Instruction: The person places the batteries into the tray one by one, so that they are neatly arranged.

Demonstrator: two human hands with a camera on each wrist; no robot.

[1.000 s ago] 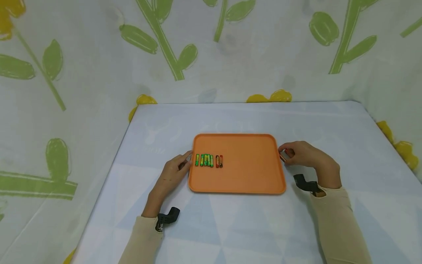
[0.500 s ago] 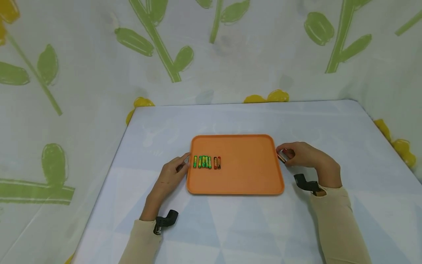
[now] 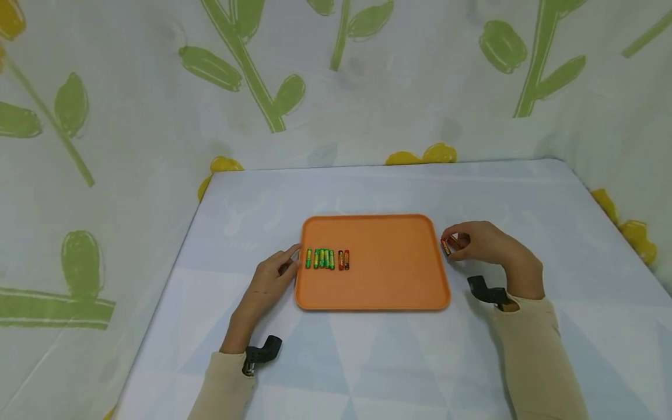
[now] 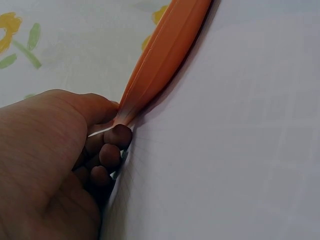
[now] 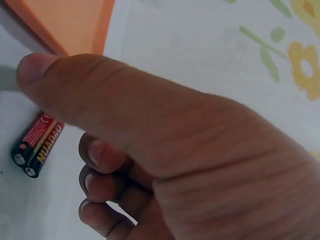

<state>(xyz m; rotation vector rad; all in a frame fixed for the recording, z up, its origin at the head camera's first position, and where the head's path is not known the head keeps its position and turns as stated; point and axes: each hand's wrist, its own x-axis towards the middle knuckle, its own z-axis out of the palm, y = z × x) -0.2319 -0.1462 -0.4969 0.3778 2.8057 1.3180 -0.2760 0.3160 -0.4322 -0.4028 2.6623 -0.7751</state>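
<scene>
The slim red-and-black cylindrical batteries (image 3: 446, 247) are lying at the fingertips of the right hand (image 3: 480, 242), just outside the right edge of the shallow orange rectangular tray with rounded corners (image 3: 394, 262). Two are showing side by side in the right wrist view, their upper ends hiding behind the thumb. From that hand's knuckles they are pointing leftward and slightly toward the person, their long axes slanting a little, the far ends leaning toward the tray.

Across the tray, near its left edge, five yellow-green cylindrical batteries (image 3: 317, 259) and two dark-red cylindrical batteries (image 3: 347, 260) are forming a row, their long axes running away from the person. The right hand is holding the nearer place to the tray's right side; the row is sitting much closer to the left hand (image 3: 270, 280).

The right fingers are pinching the batteries between thumb and forefinger, the others curling in beneath, and the hand is angling leftward from the wrist. Whether the batteries are touching the white-and-blue desk (image 3: 367, 186) is not showing. The left fingers are resting against the tray's left rim; whether they are clamping it, I cannot tell.
</scene>
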